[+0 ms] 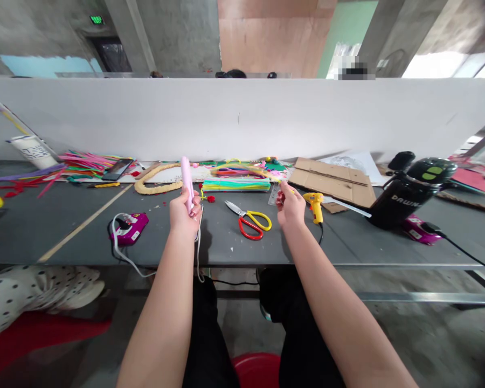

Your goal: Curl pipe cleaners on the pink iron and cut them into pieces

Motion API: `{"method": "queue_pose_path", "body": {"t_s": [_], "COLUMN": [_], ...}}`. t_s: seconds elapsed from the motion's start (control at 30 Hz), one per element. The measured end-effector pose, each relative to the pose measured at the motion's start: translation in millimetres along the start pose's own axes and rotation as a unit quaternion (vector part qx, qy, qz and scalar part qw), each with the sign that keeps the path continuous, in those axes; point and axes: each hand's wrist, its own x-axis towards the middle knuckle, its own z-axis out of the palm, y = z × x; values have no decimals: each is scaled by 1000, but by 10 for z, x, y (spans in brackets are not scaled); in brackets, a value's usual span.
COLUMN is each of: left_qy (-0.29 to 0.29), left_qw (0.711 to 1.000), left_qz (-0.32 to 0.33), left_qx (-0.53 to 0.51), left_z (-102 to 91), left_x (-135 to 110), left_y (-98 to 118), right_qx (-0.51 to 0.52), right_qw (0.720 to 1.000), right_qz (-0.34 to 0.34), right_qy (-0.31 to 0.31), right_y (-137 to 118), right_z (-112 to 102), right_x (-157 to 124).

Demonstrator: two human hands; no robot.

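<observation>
Left hand (185, 214) is just left of the scissors (243, 213), fingers curled right round a chunky pale pink stick (186, 180), so a closed grip with no real gap; the stick points up and away, tip well past the knuckles; can't tell what it actually is tbh. Right hand (290, 205) sits just right of the scissors, thumb and fingertips pinched together on what looks like the end of a thin yellow strip (258, 169), which bows off to the left, beyond the scissors; the exact contact is too small to make out.

The scissors themselves lie flat on the grey table (222, 250), one red handle loop and one yellow, blades a little apart and pointing left; straight beyond them there's a bundle of turquoise and yellow stems (236, 185); further off to their left is a tan horseshoe-shaped piece (139, 186), and nearer the table edge on that same side a purple power block (133, 230) with a white cable; to the scissors' right, past the right hand, you've got a yellow glue gun (317, 206), then some brown cardboard (333, 180) behind it, and well over to the right a black tumbler (404, 199), tilted.
</observation>
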Motion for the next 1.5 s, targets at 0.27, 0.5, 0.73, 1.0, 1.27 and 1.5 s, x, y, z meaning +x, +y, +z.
{"method": "queue_pose_path", "body": {"t_s": [0.27,0.5,0.73,1.0,1.27,1.5], "left_qy": [-10,-172,-244,-231,-229,-184], "left_qw": [999,976,949,941,924,917], "left_qz": [29,1,-34,-55,-56,-29], "left_qx": [24,136,199,242,301,352], "left_z": [62,204,258,227,250,307], "left_x": [-63,-182,-238,-239,-246,-254], "left_y": [-19,-190,-262,-247,-257,-289], "right_qx": [69,47,-69,-151,-191,-204], "right_qw": [997,991,974,943,939,937], "right_qz": [-21,-93,-102,-34,-19,-36], "right_qy": [10,-87,-192,-294,-285,-281], "right_y": [-139,-113,-74,-23,-1,23], "right_z": [-48,39,101,121,153,156], "right_x": [31,-81,-176,-258,-300,-298]}}
